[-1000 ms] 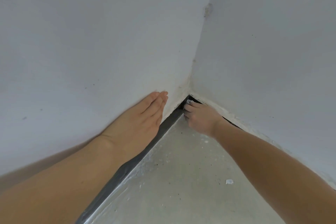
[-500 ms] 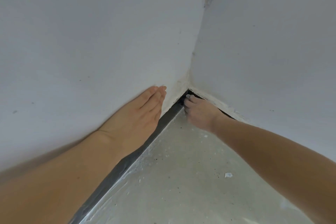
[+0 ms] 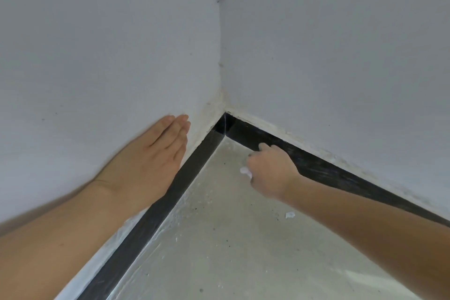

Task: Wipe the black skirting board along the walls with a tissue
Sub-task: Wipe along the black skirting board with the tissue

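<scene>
A: Where is the skirting board [image 3: 328,173] from the hands?

B: It runs in two black strips along the foot of the walls and meets at the corner [image 3: 225,126]. One strip follows the right wall [image 3: 341,44], from the corner out toward the lower right. The other follows the left wall [image 3: 97,44], toward the lower left.

A: And which hand is on it?

B: The right hand [image 3: 270,169]. Its fingers are curled round the tissue [image 3: 245,171], and only a small pale tuft pokes out on the floor side. The far side of the hand meets the face of the right strip, near the corner. I can't tell if the tissue itself is against the board there.

A: The left hand?

B: The left hand [image 3: 151,156] is pressed flat on the left wall, fingers straight and close together. It is just above the left strip and holds nothing. I'd say it is bracing.

A: So what does the next move depend on?

B: On the strip's long axis. It runs roughly along the right forearm, so I think the wipe should be a pull back along that line, away from the corner. The floor [image 3: 231,238] is concrete, with a white scrap [image 3: 289,215] lying near the arm.
</scene>
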